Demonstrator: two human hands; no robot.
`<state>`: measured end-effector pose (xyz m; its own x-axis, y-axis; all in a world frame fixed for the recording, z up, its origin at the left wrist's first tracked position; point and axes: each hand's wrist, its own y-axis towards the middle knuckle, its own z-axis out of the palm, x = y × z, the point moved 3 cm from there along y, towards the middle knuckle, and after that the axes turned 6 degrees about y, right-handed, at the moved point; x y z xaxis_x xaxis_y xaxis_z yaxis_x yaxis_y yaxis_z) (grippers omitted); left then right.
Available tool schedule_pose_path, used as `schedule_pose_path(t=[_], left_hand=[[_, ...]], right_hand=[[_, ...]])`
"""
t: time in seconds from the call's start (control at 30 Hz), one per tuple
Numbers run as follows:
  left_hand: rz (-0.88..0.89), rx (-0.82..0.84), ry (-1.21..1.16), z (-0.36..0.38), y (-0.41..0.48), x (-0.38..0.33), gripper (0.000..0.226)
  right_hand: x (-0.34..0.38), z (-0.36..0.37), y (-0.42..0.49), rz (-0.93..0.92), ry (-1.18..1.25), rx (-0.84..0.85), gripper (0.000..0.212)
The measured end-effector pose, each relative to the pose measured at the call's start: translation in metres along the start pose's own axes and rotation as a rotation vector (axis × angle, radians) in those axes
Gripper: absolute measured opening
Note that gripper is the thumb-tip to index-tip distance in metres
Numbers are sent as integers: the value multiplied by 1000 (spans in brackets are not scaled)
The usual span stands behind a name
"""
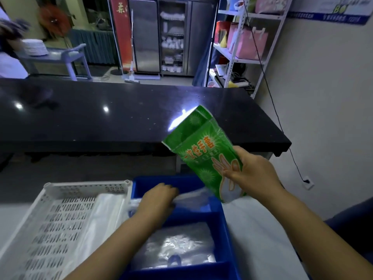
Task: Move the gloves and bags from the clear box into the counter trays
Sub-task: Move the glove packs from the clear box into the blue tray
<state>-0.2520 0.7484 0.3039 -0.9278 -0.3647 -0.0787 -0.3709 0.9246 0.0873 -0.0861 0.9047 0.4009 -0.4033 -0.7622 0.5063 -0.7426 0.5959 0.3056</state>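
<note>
Holding a green glove pack [203, 156] tilted above the blue tray [220, 221], the right hand [256, 174] pinches its lower edge. The left hand [159, 199], fingers curled, presses a clear bag [193, 199] in the tray's far compartment, beside a white tray [60, 225].

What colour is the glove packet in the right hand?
Green glove packet with orange lettering, held by the right hand; head view.
</note>
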Motion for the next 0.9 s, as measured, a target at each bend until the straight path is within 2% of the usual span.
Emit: schedule_pose_path(t=[0.13, 0.27, 0.33, 0.5, 0.73, 0.83, 0.9], left_hand=[[168, -106, 91, -27, -56, -14, 38], [246, -59, 163, -24, -88, -17, 35], [254, -50, 213, -22, -98, -15, 34], [232, -33, 204, -20, -112, -7, 34], [210, -54, 178, -23, -113, -1, 32], [219, -59, 184, -23, -109, -5, 31], [216, -69, 184, -23, -103, -6, 31]], right_hand=[[22, 32, 24, -175, -86, 118, 50], [29, 76, 40, -297, -273, 328, 33], [30, 96, 46, -315, -318, 456, 26], [28, 135, 53, -266, -350, 681, 28], [24, 146, 69, -284, -399, 716, 34], [24, 151, 68, -259, -422, 723, 44], [26, 147, 66, -273, -463, 671, 55]])
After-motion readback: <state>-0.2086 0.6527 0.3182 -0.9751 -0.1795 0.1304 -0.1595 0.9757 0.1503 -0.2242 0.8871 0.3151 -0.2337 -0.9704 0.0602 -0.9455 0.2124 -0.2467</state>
